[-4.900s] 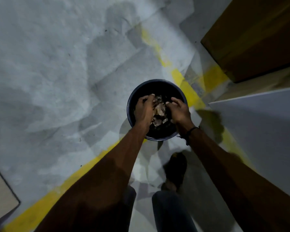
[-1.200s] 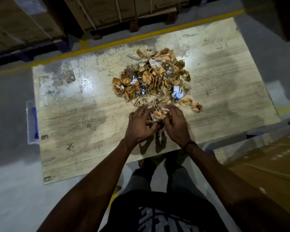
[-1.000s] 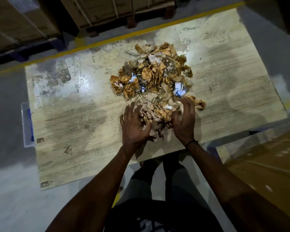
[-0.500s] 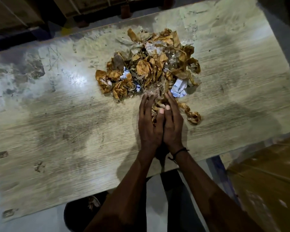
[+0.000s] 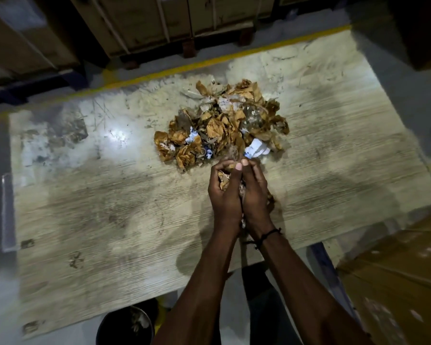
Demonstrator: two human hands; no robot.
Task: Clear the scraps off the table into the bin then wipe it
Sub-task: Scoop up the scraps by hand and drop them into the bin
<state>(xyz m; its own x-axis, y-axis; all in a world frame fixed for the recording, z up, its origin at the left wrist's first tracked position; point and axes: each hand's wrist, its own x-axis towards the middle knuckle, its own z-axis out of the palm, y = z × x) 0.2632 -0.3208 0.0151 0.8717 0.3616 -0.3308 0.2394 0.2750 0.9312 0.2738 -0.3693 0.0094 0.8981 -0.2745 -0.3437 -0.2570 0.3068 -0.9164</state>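
Bin (image 5: 125,326), dark and round, sits on the floor just past the table's near edge, left of the person's arms, some scraps already visible inside. Above the near-middle of the table (image 5: 90,220), left hand (image 5: 223,192) and right hand (image 5: 255,195) are pressed side to side, fingers curled inward, cupping a small clump of scraps between the palms; brown crumpled bits show in the gap at the left thumb and a few poke out under the right palm and at the wrists. A dark cord band is on the right wrist. Just beyond the fingertips lies the main scrap pile (image 5: 222,125), touching or nearly touching them: crumpled brown paper, a few white-and-blue torn pieces, some greyish film-like bits, heaped loosely around the tabletop's middle-far part. Judgement: very light, soft, springy material, no stiffness, not fragile, but it sheds; single-hand pinches would drop fragments, so scoop from both sides at the pile's base against the wood and squeeze to compact it. Loose crumbs likely fall on the carry to the bin. Tabletop looks dusty and stained, pale worn patch at the far left, so wiping is not yet done. Further back: yellow floor line (image 5: 209,63), then wooden crates (image 5: 172,21); cardboard box (image 5: 396,270) at right.
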